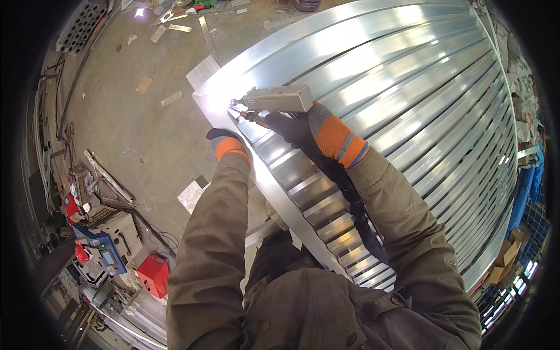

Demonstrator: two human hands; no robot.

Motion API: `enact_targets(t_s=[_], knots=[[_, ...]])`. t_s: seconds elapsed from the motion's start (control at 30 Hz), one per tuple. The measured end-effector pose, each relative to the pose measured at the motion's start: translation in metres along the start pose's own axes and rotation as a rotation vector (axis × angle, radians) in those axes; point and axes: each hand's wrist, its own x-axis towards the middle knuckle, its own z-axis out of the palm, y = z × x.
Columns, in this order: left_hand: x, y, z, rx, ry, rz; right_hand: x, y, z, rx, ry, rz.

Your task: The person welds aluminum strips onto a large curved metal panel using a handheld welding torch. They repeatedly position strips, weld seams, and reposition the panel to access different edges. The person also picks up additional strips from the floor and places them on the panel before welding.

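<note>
My right hand [300,128], in an orange, grey and black glove, is closed round a welding torch [256,115]. Its box-shaped metal body [283,98] sits above my fingers. The torch tip points left at a corner of a slatted metal frame [291,213], where a white glare hides the joint. A black cable sleeve [357,216] trails from the torch along my right forearm. My left hand [227,144], gloved in the same colours, is closed at the frame's outer edge just below the glare. Its fingers are bent and partly hidden.
Shiny metal slats [408,111] spread across the right. At lower left stand a blue-fronted machine [108,254] and a red box [153,275]. Offcuts [172,98] and a long bar [108,175] lie on the concrete floor. Cardboard boxes [506,261] stand at far right.
</note>
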Motion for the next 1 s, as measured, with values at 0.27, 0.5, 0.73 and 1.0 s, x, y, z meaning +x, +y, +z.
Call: enact_targets(t_s=[0.27,0.5,0.73,1.0], knots=[[0.008,-0.003,0.001,-0.027,-0.025,0.027,-0.011,-0.012,0.0,-0.015,0.07,-0.11],[0.048,-0.024,0.006,-0.032,-0.056,-0.021,-0.007,-0.003,0.003,-0.037,0.05,-0.152],[0.015,-0.01,-0.003,0.039,-0.069,0.02,-0.005,0.01,0.002,-0.05,0.001,-0.07],[0.058,-0.041,0.015,0.061,-0.083,0.049,-0.008,0.006,0.0,-0.02,0.003,-0.004]])
